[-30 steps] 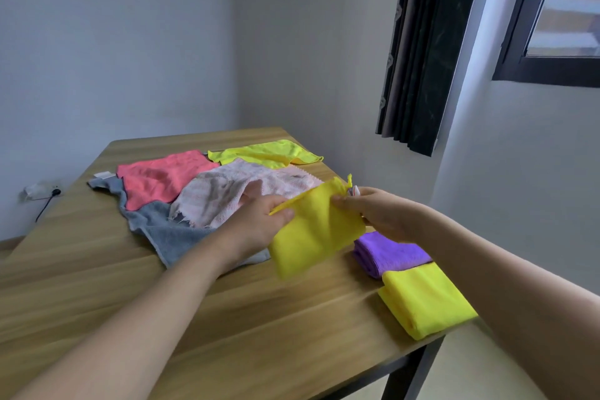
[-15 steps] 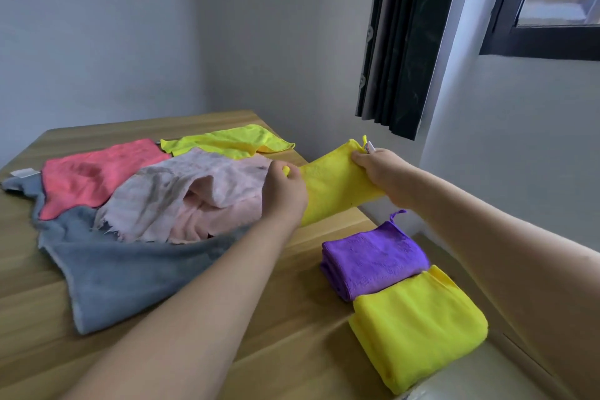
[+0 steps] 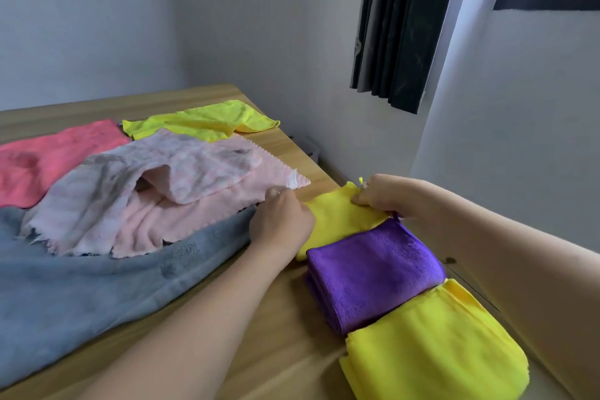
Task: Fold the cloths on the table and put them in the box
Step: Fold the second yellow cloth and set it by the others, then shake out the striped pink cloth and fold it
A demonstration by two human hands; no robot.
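2 hands set a small folded yellow cloth [image 3: 337,221] down on the wooden table [image 3: 285,318].

The left hand [image 3: 281,224] curls over the cloth's left edge, and the right hand [image 3: 384,195] pinches its far corner. The cloth lies just behind the folded purple cloth [image 3: 373,273], touching it. A bigger folded yellow cloth [image 3: 435,347] sits in front of the purple one. Left of it lie loose pink [image 3: 181,198], grey [image 3: 81,295], red [image 3: 48,159] and lime [image 3: 201,120] cloths.

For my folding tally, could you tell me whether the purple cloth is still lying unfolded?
No, the purple cloth lies folded into a thick block on the table, between two yellow cloths.
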